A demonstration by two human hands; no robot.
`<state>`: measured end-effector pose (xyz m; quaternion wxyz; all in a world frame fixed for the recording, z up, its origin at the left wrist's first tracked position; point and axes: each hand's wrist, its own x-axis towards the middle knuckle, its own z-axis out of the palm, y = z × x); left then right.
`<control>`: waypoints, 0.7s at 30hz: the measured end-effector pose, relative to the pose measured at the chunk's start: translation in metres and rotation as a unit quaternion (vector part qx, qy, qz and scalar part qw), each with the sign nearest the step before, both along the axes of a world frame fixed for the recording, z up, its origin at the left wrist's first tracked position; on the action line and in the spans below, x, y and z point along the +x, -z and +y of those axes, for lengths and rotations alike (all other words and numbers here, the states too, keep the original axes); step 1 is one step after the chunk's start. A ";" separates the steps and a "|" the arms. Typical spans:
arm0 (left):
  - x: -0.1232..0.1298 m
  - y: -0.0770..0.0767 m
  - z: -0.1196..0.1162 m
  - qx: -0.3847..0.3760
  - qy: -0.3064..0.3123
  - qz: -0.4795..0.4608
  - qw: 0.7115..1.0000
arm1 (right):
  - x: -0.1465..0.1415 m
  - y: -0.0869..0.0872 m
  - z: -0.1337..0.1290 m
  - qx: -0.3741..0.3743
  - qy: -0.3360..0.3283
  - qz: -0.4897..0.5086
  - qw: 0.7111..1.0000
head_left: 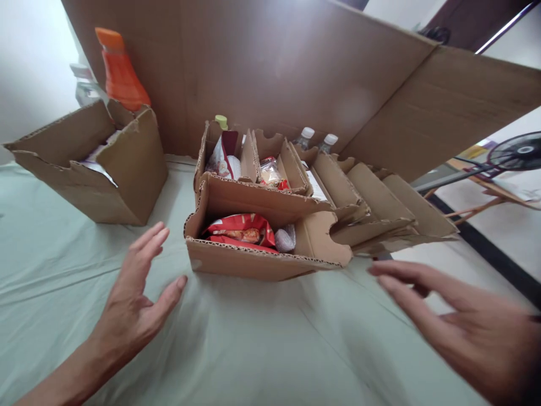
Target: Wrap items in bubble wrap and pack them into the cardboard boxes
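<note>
My left hand (141, 293) hovers at the left of the front cardboard box (262, 268), thumb and fingers apart, holding nothing. On the other side, my right hand (448, 316) is off the box's right end, also without anything in it; its fingers are extended, with the thumb apart from them and some blur. Inside the front box lie a red snack packet (240, 230) and a small bubble-wrapped item (285, 239). Neither hand touches the box. Behind it stands a row of cardboard bins, one with a maroon-and-white packet (222, 160), another with small wrapped snacks (271, 172).
At the left is a separate cardboard box (139, 175), with an orange bottle (122, 73) behind it. Clear bottles (327, 143) stand behind the bins. A tall cardboard panel (253, 62) closes off the back. A green cloth (253, 338) covers the surface. A fan (522, 151) is at the right.
</note>
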<state>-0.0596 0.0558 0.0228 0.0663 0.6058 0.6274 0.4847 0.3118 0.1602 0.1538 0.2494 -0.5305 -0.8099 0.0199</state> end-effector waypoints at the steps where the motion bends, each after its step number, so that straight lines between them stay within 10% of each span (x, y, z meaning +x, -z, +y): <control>1: 0.001 0.008 0.001 -0.035 0.014 -0.029 0.999 | 0.002 0.018 -0.001 -0.040 -0.008 0.016 0.999; 8: 0.044 0.032 0.043 -0.068 0.072 -0.232 0.968 | -0.054 0.106 0.031 -0.161 -0.103 0.159 0.969; 16: 0.046 0.045 -0.082 -0.082 -0.077 -0.237 0.965 | -0.065 0.108 -0.042 -0.079 -0.152 0.118 0.978; 21: 0.009 -0.007 -0.078 -0.048 -0.113 -0.238 0.964 | -0.129 0.074 -0.023 -0.143 -0.193 0.141 0.960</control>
